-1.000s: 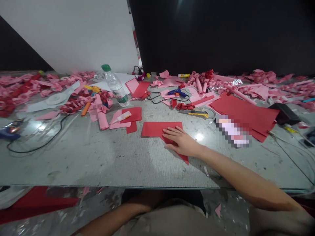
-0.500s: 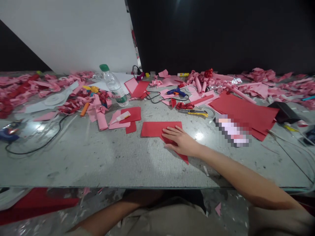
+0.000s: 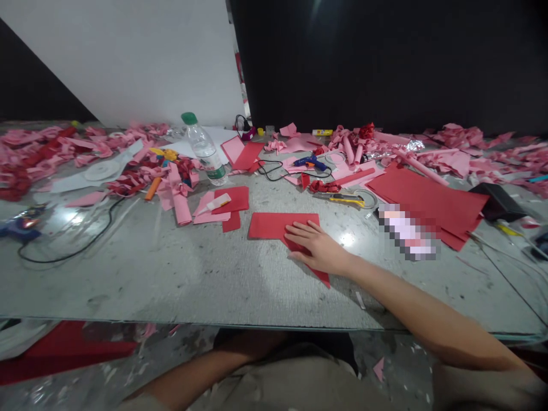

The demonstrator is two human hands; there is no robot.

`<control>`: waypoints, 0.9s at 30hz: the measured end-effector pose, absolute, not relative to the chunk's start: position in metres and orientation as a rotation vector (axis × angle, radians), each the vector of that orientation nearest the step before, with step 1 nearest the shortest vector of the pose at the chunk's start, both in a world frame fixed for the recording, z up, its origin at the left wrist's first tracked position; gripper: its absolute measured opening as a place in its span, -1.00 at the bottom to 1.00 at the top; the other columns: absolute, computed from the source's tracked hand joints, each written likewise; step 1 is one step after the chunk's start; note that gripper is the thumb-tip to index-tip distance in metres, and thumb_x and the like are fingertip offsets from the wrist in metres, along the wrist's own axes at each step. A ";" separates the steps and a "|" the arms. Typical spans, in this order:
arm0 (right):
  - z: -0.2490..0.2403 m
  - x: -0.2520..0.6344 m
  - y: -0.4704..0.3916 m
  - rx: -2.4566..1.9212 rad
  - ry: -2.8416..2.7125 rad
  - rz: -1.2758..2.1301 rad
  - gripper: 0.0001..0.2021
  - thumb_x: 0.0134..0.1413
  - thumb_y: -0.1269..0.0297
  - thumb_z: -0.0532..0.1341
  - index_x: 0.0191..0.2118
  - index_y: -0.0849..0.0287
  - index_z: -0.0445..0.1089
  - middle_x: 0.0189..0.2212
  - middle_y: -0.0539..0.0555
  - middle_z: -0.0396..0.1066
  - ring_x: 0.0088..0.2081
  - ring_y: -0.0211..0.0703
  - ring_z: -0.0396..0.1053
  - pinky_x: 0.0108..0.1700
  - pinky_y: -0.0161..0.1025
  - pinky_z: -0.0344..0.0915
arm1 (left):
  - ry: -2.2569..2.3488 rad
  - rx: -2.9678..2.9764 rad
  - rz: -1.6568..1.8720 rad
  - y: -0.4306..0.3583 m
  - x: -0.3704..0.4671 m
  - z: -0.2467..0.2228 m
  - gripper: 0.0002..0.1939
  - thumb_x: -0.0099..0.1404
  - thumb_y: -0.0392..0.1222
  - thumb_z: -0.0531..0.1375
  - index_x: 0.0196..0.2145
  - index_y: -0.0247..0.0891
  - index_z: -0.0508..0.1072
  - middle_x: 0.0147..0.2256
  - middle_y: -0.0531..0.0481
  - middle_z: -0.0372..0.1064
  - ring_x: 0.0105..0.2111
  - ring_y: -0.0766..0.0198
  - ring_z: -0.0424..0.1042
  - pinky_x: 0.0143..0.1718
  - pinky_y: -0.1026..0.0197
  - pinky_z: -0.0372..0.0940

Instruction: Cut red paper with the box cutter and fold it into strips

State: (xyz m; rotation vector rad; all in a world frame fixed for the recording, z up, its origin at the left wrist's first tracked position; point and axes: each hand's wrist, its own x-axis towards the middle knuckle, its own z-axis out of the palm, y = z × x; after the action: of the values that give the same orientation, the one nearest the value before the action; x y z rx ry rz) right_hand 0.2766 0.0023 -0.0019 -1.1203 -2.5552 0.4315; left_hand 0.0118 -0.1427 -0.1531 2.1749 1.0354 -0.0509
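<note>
My right hand (image 3: 319,248) lies flat with its fingers spread on a folded piece of red paper (image 3: 269,225) near the middle of the table. One part of this paper stretches left of the fingers, and a pointed corner sticks out below the palm. My left hand is hidden under the table edge; only its forearm shows at the bottom. Left of the folded paper lie small red pieces (image 3: 237,198) and pink pieces, with a white-capped tube (image 3: 218,202) on top.
Behind stand a green-capped bottle (image 3: 205,151) and a blue glue gun (image 3: 310,162) with its cable. A yellow cutter (image 3: 342,198), large red sheets (image 3: 428,200) and a blurred-out phone-like object (image 3: 409,233) are to the right. Crumpled pink paper lines the back.
The view has shifted slightly, so the table's objects appear a little further right. My right hand stays flat on the red paper.
</note>
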 end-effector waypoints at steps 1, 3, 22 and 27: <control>-0.001 0.276 0.002 -1.125 -2.558 0.431 -0.36 0.51 -0.12 0.21 0.53 0.03 0.28 0.52 0.17 0.24 0.57 0.19 0.12 0.58 0.39 0.03 | 1.061 2.161 -0.048 -0.141 0.012 -0.154 -0.59 0.63 0.02 0.12 0.30 -0.10 0.51 0.40 -0.14 0.37 0.37 -0.06 0.38 0.41 -0.23 0.32; -0.001 0.276 0.002 -1.128 -2.559 0.434 -0.35 0.51 -0.12 0.21 0.53 0.04 0.28 0.52 0.17 0.24 0.57 0.20 0.13 0.58 0.39 0.03 | 1.087 2.142 -0.053 -0.138 0.008 -0.154 -0.57 0.58 0.03 0.24 0.28 -0.18 0.49 0.34 -0.21 0.39 0.29 -0.07 0.45 0.32 -0.27 0.39; -0.002 0.276 0.002 -1.119 -2.565 0.414 -0.37 0.51 -0.11 0.21 0.52 0.00 0.28 0.52 0.15 0.24 0.57 0.18 0.13 0.58 0.39 0.04 | 1.024 2.067 -0.056 -0.135 0.000 -0.139 -0.50 0.55 0.05 0.01 0.26 0.01 0.58 0.30 -0.03 0.53 0.47 -0.13 0.23 0.53 -0.22 0.12; -0.004 0.277 0.003 -1.112 -2.553 0.424 -0.36 0.51 -0.12 0.20 0.53 0.01 0.27 0.53 0.15 0.22 0.58 0.19 0.11 0.59 0.40 0.02 | 0.953 2.119 -0.079 -0.138 -0.003 -0.140 -0.59 0.54 0.03 0.12 0.22 0.03 0.58 0.26 -0.06 0.55 0.35 -0.12 0.39 0.46 -0.19 0.23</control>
State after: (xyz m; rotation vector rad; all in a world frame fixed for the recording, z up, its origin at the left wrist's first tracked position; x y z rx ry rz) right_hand 0.2768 0.0030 -0.0041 -1.1123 -2.5528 0.4243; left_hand -0.0027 -0.1384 -0.1395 2.1191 0.9525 -0.0789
